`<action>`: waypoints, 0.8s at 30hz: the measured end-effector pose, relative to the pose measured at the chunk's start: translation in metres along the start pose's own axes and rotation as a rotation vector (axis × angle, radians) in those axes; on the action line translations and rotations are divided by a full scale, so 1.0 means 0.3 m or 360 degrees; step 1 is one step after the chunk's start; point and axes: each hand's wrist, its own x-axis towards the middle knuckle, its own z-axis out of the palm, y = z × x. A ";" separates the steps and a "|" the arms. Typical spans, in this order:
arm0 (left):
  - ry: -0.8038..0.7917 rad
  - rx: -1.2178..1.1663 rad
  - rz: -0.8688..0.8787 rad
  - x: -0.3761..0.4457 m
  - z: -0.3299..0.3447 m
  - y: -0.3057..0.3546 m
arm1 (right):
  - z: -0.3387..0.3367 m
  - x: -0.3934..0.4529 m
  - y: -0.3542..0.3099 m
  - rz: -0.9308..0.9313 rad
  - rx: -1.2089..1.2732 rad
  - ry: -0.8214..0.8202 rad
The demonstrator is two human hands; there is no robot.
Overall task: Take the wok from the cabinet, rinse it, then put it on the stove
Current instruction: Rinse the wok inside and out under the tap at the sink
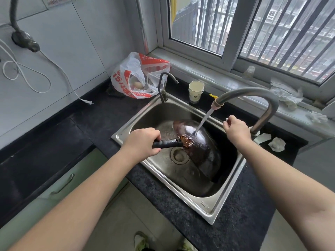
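Upper left of frame: grey hose [13, 17] runs down the tiled wall to a dark fitting; white cord [27, 77] loops below it, its plug [88, 102] lying on the dark countertop [101, 120]. Lower left: pale green cabinet drawer [59, 183] with a metal pull.

Left of centre, back of counter: red-and-white plastic bag [137, 75], a pale round item visible inside. Just right of it, a small thin tap [165, 84] at the sink's back corner.

Centre: left hand [143, 142] wrapped around the black handle [166, 143] of the wok [197, 142], fingers curled over it, firm grip. Wok sits inside the steel sink [163, 174], tilted on edge with its dark rounded underside up and facing the camera. The rivet plate where the handle joins looks rusty. Drain [179, 155] visible below the handle.

Centre, upper: paper cup [195, 91] upright on the counter behind the sink. Water stream [204, 120] falls from the large curved faucet [253, 98] and lands on the wok's underside near the handle joint.

Right of centre: right hand [235, 128] at the sink's back rim beside the faucet base, fingers curled on a small metal lever [227, 120]; mostly hidden by the fingers.

Right: crumpled tissues [276, 144] on the counter; small clear jar [249, 72] and crumpled plastic [286, 95] on the window sill [208, 69].

Bottom centre: shoes [143, 241] on the floor.
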 end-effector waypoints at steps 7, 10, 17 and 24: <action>-0.0029 -0.0052 -0.0190 -0.009 0.015 0.005 | 0.006 0.008 0.007 -0.0005 -0.0032 0.0001; -0.0035 -0.0074 -0.0256 -0.014 0.021 0.006 | 0.006 0.007 0.006 0.0007 -0.0024 -0.0011; -0.0126 -0.0172 -0.0373 -0.032 0.031 -0.011 | 0.001 0.003 0.001 0.0008 -0.0021 -0.0011; -0.0133 -0.0176 -0.0350 -0.054 0.049 -0.017 | 0.002 -0.004 -0.003 0.0004 -0.0005 -0.0009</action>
